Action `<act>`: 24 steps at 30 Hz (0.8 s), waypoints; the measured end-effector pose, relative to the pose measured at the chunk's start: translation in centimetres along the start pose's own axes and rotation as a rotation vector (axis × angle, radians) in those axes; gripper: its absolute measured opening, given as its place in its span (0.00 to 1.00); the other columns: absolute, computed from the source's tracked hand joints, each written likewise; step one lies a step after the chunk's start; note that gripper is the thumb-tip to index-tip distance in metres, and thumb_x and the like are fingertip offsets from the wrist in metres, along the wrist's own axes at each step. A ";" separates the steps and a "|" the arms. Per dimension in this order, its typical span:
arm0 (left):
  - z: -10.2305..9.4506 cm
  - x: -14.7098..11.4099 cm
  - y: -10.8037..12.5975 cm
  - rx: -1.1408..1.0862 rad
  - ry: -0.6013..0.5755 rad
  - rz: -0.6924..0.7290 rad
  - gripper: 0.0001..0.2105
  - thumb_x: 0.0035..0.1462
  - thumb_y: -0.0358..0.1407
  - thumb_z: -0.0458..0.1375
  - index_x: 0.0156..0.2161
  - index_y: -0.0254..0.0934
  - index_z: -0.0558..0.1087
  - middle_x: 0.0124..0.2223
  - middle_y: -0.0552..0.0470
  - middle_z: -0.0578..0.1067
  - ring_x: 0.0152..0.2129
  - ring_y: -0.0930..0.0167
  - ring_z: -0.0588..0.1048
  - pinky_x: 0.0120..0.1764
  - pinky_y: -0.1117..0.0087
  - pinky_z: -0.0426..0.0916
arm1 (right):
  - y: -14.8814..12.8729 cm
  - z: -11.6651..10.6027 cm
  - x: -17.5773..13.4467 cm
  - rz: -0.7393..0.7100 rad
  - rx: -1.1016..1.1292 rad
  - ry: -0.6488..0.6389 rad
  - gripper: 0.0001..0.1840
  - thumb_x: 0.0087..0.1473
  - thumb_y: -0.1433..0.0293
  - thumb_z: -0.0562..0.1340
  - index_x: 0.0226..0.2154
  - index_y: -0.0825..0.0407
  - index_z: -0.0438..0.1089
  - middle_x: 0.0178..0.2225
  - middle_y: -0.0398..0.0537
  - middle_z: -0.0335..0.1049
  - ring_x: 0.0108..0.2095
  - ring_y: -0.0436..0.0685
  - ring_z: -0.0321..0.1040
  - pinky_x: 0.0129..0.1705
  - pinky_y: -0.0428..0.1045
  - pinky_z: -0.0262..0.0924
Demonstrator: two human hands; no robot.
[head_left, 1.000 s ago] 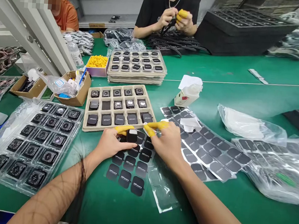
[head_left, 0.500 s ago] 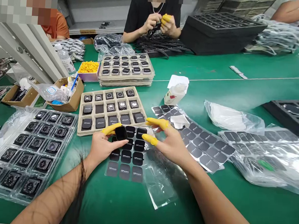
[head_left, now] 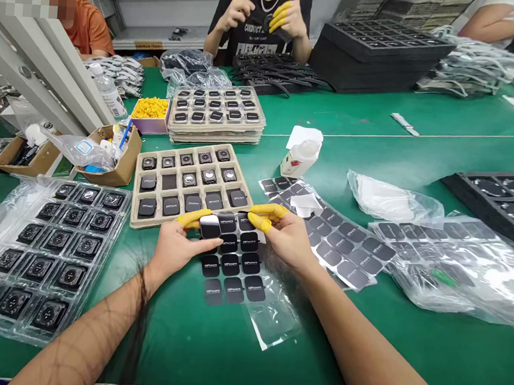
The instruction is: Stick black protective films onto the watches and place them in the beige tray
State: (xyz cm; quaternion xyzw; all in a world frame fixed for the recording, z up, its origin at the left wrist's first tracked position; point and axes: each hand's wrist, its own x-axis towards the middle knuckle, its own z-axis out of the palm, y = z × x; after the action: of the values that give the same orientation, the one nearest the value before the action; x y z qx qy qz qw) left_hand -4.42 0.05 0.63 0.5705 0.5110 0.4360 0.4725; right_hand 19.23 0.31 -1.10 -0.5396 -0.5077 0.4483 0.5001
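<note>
My left hand (head_left: 174,246), with yellow finger cots, grips a square black smartwatch body (head_left: 210,227) between thumb and fingers. Its dark glossy face catches pale light. Beside the watch hangs a clear sheet of black square film stickers (head_left: 231,265) with white lettering. At that sheet's upper right corner, my right hand (head_left: 289,240) has its yellow-covered thumb and forefinger pinched together; the fingers hide the exact spot they hold. Just behind my hands lies a beige moulded tray (head_left: 179,181) of watch bodies, some face up with lettered films, others back up.
A clear plastic tray (head_left: 81,225) of watches lies left. More sticker sheets (head_left: 345,242) and plastic bags (head_left: 393,196) lie right. Behind stand a white bottle (head_left: 301,158), a cardboard box (head_left: 129,169), a box of yellow finger cots (head_left: 149,125) and stacked trays (head_left: 217,136). A co-worker (head_left: 259,28) sits opposite.
My right hand's fingers have closed at the sticker sheet's corner. The sheet has swung right at its lower end. The watch in my left hand has tilted, and its face now looks brighter.
</note>
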 end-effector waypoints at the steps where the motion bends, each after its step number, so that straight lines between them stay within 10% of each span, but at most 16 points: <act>1: 0.1 0.1 -0.1 -0.081 -0.025 -0.047 0.28 0.38 0.40 0.77 0.48 0.36 0.80 0.42 0.49 0.84 0.40 0.61 0.82 0.46 0.62 0.79 | 0.2 0.1 0.1 0.000 0.001 0.009 0.18 0.48 0.53 0.72 0.37 0.47 0.79 0.37 0.48 0.78 0.37 0.58 0.74 0.47 0.58 0.69; 10: 0.3 0.0 -1.2 -0.037 -0.139 -0.099 0.28 0.42 0.40 0.75 0.51 0.37 0.79 0.47 0.46 0.83 0.46 0.59 0.81 0.55 0.58 0.75 | -2.8 -3.2 0.1 -0.139 0.193 0.047 0.17 0.46 0.49 0.72 0.32 0.41 0.76 0.49 0.48 0.75 0.43 0.62 0.72 0.40 0.59 0.67; 16: 0.3 -0.3 -1.4 0.089 -0.111 0.043 0.22 0.44 0.43 0.74 0.45 0.39 0.82 0.45 0.49 0.84 0.43 0.59 0.82 0.52 0.60 0.76 | -2.2 -1.6 -0.8 0.030 -0.348 0.018 0.31 0.48 0.54 0.72 0.53 0.46 0.73 0.50 0.54 0.75 0.46 0.63 0.70 0.46 0.61 0.67; 24: 0.2 -0.5 -1.4 0.246 -0.010 0.214 0.23 0.42 0.42 0.75 0.45 0.42 0.83 0.33 0.54 0.84 0.27 0.64 0.81 0.36 0.64 0.79 | -1.0 -1.0 -0.2 0.166 -0.005 -0.054 0.25 0.43 0.52 0.75 0.41 0.49 0.78 0.37 0.49 0.77 0.38 0.57 0.72 0.44 0.56 0.67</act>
State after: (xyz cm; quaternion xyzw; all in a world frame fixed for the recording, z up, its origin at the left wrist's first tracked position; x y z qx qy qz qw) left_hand -4.51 -0.44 -0.75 0.6775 0.4943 0.4153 0.3523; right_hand 20.08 -0.01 0.02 -0.5685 -0.4758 0.5015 0.4460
